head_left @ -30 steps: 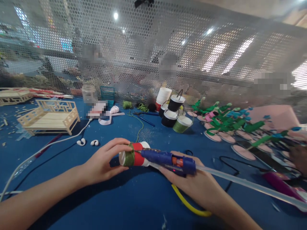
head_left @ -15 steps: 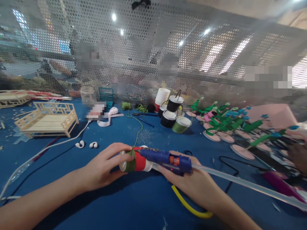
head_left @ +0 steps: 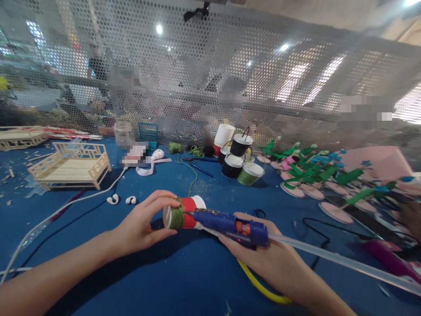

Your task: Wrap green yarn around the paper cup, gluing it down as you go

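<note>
A blue counter (head_left: 171,281), scattered with pale scraps and shavings, runs back to a tall perforated metal screen (head_left: 184,83), through which a bright hall with lamps shows blurred. At the left stands a small wooden model bench (head_left: 72,169), with a white cable (head_left: 75,198) curving past it; farther back are a clear jar (head_left: 123,133), a ball of green yarn (head_left: 175,148) and a stack of paper cups (head_left: 224,134) behind little black buckets (head_left: 233,166) and a green bucket (head_left: 250,174). Craft plants (head_left: 312,169) on pink discs crowd the right side. Front and centre, above the counter, a paper cup (head_left: 188,205) lies tipped sideways in the air: red round its middle, white at its right end, pale on its left end face, with a green yarn wrap (head_left: 178,215) about the left part and a strand trailing back. The left hand (head_left: 144,224) has its grip closed on that wrapped end, fingers above and thumb below. The right hand (head_left: 266,259) has its grip wrapped round a blue glue gun (head_left: 215,218), a long translucent glue stick (head_left: 329,256) jutting from its rear; the nozzle points at the yarn's edge, though whether it touches is hard to tell from this angle
</note>
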`<control>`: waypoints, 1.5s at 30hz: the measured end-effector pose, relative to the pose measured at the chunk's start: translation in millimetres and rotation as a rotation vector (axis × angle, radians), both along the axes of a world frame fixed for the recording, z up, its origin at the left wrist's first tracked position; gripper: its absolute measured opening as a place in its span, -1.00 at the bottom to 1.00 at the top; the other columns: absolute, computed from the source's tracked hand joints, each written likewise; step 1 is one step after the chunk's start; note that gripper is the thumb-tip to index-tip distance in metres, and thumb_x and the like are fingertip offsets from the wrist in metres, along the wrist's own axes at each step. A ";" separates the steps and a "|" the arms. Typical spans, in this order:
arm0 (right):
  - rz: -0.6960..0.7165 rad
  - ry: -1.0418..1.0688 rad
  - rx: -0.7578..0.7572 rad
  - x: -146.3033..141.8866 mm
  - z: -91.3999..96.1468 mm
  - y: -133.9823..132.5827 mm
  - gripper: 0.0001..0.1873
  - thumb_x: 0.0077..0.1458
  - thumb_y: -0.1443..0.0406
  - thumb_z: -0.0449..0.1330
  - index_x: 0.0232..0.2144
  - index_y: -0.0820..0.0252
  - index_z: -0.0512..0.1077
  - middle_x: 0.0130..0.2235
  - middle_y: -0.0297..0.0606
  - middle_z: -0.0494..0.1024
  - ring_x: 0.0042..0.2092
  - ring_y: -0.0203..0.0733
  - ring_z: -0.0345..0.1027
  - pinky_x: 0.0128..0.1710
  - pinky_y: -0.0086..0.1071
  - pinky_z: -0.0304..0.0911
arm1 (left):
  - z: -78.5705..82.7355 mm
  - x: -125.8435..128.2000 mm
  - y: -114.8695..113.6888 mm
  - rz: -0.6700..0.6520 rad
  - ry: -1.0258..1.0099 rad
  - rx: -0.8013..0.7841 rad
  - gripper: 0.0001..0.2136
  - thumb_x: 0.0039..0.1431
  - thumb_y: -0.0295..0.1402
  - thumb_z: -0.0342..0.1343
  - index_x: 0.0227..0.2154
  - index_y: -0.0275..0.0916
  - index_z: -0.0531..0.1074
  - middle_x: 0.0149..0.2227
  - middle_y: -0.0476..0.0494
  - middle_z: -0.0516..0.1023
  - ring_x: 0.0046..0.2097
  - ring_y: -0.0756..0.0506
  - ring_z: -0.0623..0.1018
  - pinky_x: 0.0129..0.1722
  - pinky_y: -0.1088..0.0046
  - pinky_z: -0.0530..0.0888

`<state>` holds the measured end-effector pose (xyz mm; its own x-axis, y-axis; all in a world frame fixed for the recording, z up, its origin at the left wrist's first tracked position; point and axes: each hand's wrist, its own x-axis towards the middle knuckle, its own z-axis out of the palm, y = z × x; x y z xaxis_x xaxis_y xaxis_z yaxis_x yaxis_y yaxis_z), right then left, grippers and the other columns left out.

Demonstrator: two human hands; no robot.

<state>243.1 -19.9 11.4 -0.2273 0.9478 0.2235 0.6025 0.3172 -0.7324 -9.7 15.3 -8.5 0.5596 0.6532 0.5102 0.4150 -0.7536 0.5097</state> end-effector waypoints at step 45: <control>-0.420 -0.395 -0.102 25.8 -16.5 86.7 -0.79 0.02 0.32 0.10 -0.59 0.30 0.38 -0.27 0.18 0.47 -0.12 0.16 0.32 -0.16 -0.09 0.15 | 0.7 5.8 -9.5 -0.044 0.112 0.329 -0.71 0.10 -0.45 0.06 -0.09 -0.24 0.22 -0.06 -0.30 0.32 -0.05 -0.14 0.41 -0.11 0.30 0.46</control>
